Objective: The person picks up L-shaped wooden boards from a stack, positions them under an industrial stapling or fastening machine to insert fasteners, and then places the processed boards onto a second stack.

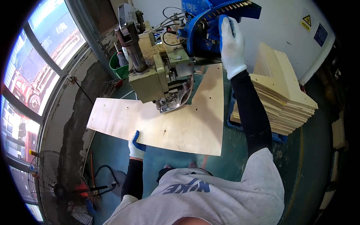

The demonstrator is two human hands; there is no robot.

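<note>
Pale plywood makes the big board [180,131] lying under the green press [144,83]. The left hand [137,146] pinches its near edge, thumb on top. The right hand [232,45] is up at the blue parts feeder [195,32], past the board's far right corner; I can't tell if it grips. This looks like tending the feeder; next seems to need a steady board.

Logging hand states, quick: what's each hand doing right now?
Left hand: holding the plywood panel by its near edge.
Right hand: at the blue machine part; grip cannot be told.
</note>
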